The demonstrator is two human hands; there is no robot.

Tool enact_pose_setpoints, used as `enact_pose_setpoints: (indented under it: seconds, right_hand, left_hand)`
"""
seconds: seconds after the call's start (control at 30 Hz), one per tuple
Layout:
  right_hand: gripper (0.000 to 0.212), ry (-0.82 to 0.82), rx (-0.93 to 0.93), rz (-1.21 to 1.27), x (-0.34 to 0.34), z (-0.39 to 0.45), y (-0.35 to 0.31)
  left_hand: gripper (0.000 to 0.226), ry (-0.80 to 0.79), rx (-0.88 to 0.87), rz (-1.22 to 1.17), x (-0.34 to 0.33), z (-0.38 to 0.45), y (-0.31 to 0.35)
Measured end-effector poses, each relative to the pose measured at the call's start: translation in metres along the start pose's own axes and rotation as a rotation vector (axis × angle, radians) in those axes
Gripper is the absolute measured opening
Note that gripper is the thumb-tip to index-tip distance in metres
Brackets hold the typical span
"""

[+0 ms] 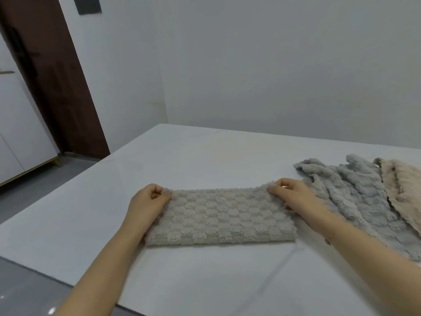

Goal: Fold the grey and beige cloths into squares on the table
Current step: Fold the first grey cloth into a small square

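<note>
Beige-grey checkered cloth (219, 216) lies flat on the white table (205, 151), folded into a wide rectangle, long side running left-right, near edge straight and parallel to the table's front edge. Left hand (148, 201) sits at the cloth's far-left corner, fingers curled, thumb and fingertips pinching that corner; the wrist covers part of the left edge. Right hand (289, 192) is at the far-right corner, fingers curled and pinching the corner, which is lifted slightly off the table. Both forearms come in from the bottom of the view, one on each side of the cloth. To the right, just beside the right forearm, a light grey cloth (355, 192) lies crumpled and unfolded in ridges. Touching its right side, at the frame edge, a beige cloth (403, 181) is also bunched and only partly in view. Behind the table: plain white wall (273, 65), brown door (57, 87) at left, white cabinet (20, 137) at far left, grey floor (34, 190).
</note>
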State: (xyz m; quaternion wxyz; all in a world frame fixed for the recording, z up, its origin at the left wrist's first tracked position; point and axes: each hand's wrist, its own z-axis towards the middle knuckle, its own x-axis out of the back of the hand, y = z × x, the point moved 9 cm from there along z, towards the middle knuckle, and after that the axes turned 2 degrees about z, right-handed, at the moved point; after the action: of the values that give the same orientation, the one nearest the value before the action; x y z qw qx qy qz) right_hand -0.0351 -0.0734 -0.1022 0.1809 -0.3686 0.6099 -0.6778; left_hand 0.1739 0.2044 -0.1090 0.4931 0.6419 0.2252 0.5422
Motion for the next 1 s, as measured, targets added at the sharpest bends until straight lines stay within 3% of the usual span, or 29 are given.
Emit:
enact_pose_setpoints:
  seconds: [0.33,0.6,1.0]
  right_hand:
    - [0.022,0.099,0.002,0.085,0.001,0.013,0.024]
    - [0.022,0.145,0.039,-0.092,0.004,0.021,0.025]
    - [0.02,0.156,0.076,-0.238,0.005,0.023,0.018]
  left_hand:
    - [0.016,0.131,-0.189,0.24,0.002,0.006,-0.002]
    - [0.02,0.199,-0.207,0.38,0.001,0.009,0.001]
    - [0.026,0.22,-0.23,0.396,0.001,0.012,0.006]
